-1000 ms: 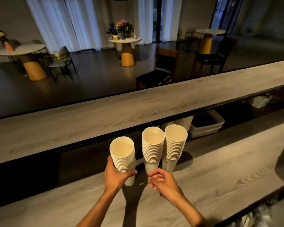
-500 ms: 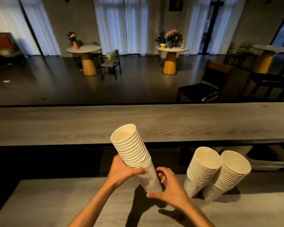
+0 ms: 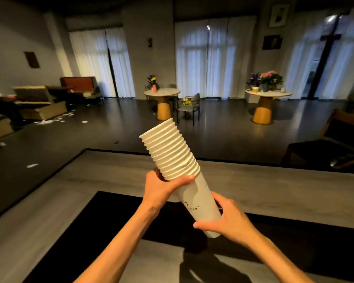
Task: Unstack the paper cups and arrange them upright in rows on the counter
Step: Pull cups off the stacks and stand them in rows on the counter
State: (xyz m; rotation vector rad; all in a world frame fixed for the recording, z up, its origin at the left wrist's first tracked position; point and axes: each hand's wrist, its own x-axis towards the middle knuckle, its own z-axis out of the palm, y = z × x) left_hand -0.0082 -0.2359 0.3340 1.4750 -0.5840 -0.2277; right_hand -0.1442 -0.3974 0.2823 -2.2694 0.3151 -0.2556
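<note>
Both hands are clamped on one stack of paper cups point(image 3: 172, 154), held up in the air over the counter point(image 3: 274, 186). The left hand point(image 3: 161, 188) grips it at the waist, just under the lowest of the ribbed rims, thumb laid across the front. The right hand point(image 3: 229, 219) wraps the bottom cup point(image 3: 198, 205) near its base, fingers curled behind and the thumb pointing back toward the left hand. The two hands are near each other but not touching.

The stack is tilted, not upright: its long axis runs from the base at about five o'clock up to the open mouth at about eleven o'clock, so the mouth points up and away toward the room. Roughly a dozen rims show, packed tight; the exact count is hard to make out. There is dark printing on the side of the bottom cup, between the two hands, but it is too small and smeared to read.

Nothing stands between the hands and the counter; the grey wood-grain top bends round a dark gap point(image 3: 131, 213) directly under the forearms.

Beyond the counter lies a dim room: at twelve o'clock a round table point(image 3: 161, 92) on a tan pedestal with a grey chair point(image 3: 189, 105) just beside it, at two o'clock another table with flowers point(image 3: 271, 77), at three o'clock a dark wooden chair point(image 3: 325, 144), at nine o'clock scraps of paper point(image 3: 55, 120) on the floor. White curtains point(image 3: 204, 60) cover the far windows.
</note>
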